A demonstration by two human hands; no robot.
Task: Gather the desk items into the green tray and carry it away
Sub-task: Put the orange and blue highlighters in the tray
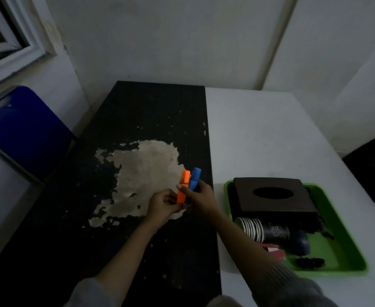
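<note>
While hands (182,200) overlap, orange marker (183,187) half-hides blue marker (194,178).

Tray (348,265) sits near right on the table (270,134); box (275,197) lies in its far part, stacked cups (264,230) nearer (on their side). Chair (25,131) stands far left.

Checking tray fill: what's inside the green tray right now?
In the green tray: dark tissue box, stack of paper cups lying on its side, a dark rounded item, something red, a small black object. Anything beneath the box is hidden.
</note>
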